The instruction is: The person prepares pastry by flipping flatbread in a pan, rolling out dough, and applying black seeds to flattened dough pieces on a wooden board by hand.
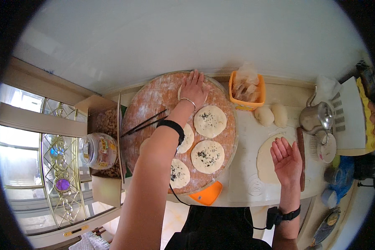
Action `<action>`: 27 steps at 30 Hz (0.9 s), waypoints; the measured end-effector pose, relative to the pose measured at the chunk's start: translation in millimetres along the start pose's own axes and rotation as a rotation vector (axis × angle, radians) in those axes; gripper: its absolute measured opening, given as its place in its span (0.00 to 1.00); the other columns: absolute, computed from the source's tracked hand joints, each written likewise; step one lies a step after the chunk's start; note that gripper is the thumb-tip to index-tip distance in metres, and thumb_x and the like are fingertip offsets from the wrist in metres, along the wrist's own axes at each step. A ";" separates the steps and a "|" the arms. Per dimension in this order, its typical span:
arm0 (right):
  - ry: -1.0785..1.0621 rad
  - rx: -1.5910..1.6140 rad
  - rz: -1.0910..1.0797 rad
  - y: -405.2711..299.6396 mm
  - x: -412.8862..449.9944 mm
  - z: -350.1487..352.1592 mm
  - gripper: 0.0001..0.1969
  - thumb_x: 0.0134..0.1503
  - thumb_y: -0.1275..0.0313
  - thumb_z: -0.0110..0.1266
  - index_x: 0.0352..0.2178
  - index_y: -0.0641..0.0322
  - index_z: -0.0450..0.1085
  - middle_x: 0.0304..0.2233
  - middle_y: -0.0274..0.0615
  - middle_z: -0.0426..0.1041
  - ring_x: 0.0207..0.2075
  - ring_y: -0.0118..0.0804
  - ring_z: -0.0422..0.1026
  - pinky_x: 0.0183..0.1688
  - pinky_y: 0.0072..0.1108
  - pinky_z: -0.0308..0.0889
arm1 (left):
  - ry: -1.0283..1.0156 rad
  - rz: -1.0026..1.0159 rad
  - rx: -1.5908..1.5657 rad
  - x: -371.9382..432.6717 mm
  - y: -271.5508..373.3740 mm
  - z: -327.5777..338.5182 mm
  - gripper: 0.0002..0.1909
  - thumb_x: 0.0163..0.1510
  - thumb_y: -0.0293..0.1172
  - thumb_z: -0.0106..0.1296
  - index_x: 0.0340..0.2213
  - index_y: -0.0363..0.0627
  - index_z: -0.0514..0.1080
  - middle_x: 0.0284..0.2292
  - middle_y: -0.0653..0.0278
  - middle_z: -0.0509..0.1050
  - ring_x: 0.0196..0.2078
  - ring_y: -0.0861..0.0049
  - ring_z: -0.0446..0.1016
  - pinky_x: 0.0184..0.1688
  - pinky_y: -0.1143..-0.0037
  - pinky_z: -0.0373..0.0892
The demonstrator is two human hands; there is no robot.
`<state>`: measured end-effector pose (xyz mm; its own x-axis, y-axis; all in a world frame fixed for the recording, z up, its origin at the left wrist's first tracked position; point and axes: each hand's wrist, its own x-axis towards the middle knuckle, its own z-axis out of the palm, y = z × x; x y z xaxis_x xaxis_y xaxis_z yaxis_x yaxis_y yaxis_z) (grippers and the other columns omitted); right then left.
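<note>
My left hand [194, 90] lies flat, fingers extended, over a pale dough round [180, 93] at the far side of a round, flour-dusted board [150, 93]. Most of that round is hidden beneath the hand. Several flat dough rounds dotted with black seeds, among them one nearby [210, 121] and another closer to me [207, 157], rest on the same board; my left forearm covers some of them. My right hand [286, 161] hovers palm up with fingers slightly curled, dark specks at a fingertip. Below it a rolled-out dough sheet [267, 156] lies on a pale mat [243, 140].
Black chopsticks [143, 123] cross the board's left side. An orange tub [247, 104] holds plastic bags. Two dough balls [272, 115], a rolling pin [300, 159] and a metal kettle [317, 117] stand right. At left, a cardboard box [106, 187] bears a plastic jar [98, 150].
</note>
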<state>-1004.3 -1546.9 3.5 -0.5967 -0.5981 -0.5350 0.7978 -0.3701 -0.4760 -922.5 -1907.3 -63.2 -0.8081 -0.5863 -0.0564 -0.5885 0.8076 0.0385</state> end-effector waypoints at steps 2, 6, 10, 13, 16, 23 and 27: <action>-0.029 -0.010 0.002 5.6 3.8 -1.2 0.23 0.56 0.57 0.37 0.41 0.68 0.63 0.42 0.49 0.67 0.46 0.40 0.65 0.51 0.27 0.58 | -0.004 0.006 0.035 0.8 -2.2 3.8 0.31 0.55 0.48 0.25 0.55 0.44 0.42 0.57 0.58 0.41 0.60 0.68 0.37 0.60 0.67 0.37; -0.090 -0.042 0.016 11.3 4.6 0.7 0.23 0.56 0.57 0.36 0.42 0.68 0.62 0.43 0.49 0.66 0.46 0.40 0.65 0.51 0.27 0.58 | 0.013 -0.031 -0.156 9.6 -6.7 1.8 0.31 0.55 0.49 0.25 0.56 0.45 0.42 0.58 0.59 0.40 0.60 0.69 0.37 0.59 0.67 0.36; -0.092 -0.091 -0.002 16.8 8.0 14.2 0.23 0.57 0.57 0.36 0.42 0.68 0.62 0.43 0.49 0.66 0.46 0.41 0.65 0.51 0.27 0.57 | 0.018 -0.103 0.015 7.1 -12.9 1.6 0.31 0.55 0.49 0.25 0.56 0.45 0.41 0.58 0.58 0.39 0.60 0.68 0.37 0.59 0.67 0.36; -0.093 -0.081 0.046 23.0 12.6 26.1 0.23 0.57 0.57 0.36 0.42 0.68 0.62 0.43 0.50 0.66 0.46 0.41 0.65 0.51 0.27 0.57 | 0.005 -0.115 -0.069 -0.2 -14.7 4.2 0.32 0.55 0.49 0.25 0.56 0.45 0.41 0.58 0.57 0.38 0.60 0.68 0.37 0.59 0.68 0.37; -0.108 -0.119 0.115 34.0 22.7 56.1 0.23 0.57 0.58 0.36 0.44 0.69 0.60 0.44 0.50 0.65 0.47 0.41 0.64 0.52 0.28 0.56 | 0.064 -0.220 -0.346 8.4 -43.3 6.4 0.29 0.56 0.45 0.25 0.56 0.46 0.40 0.58 0.56 0.38 0.60 0.66 0.36 0.59 0.69 0.37; -0.343 -0.203 0.258 63.1 84.3 126.3 0.23 0.57 0.60 0.34 0.45 0.72 0.58 0.44 0.49 0.65 0.47 0.40 0.63 0.53 0.27 0.56 | 0.204 -0.213 -0.516 -86.9 -44.5 -126.4 0.36 0.53 0.45 0.35 0.55 0.39 0.38 0.57 0.51 0.37 0.60 0.66 0.33 0.60 0.72 0.34; -0.427 -0.471 0.245 107.0 127.7 167.3 0.22 0.57 0.62 0.35 0.44 0.73 0.58 0.44 0.50 0.65 0.46 0.41 0.64 0.52 0.25 0.56 | 0.523 -0.134 -1.880 -170.0 -43.8 -136.8 0.43 0.50 0.64 0.19 0.55 0.39 0.38 0.57 0.54 0.39 0.61 0.70 0.34 0.59 0.74 0.28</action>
<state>-980.6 -1781.8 1.0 -0.2404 -0.8890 -0.3898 0.7248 0.1027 -0.6813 -762.4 -1851.8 81.2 -0.4817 -0.8716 0.0905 0.3771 -0.1129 0.9193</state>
